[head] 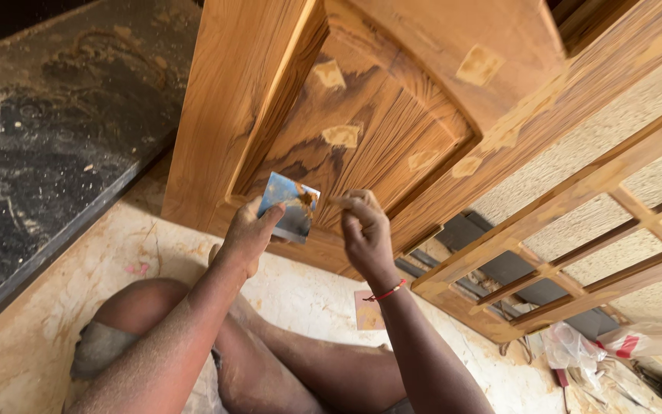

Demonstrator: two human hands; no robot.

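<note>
Filling door (369, 130) flaws: left hand (248, 234) gripping card (291, 205) of putty, right hand (365, 230) pinched closed, likely dabbing panel next

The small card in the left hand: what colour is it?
Blue-grey, smeared with orange-brown filler near its top corner; the card shows best in the head view.
</note>
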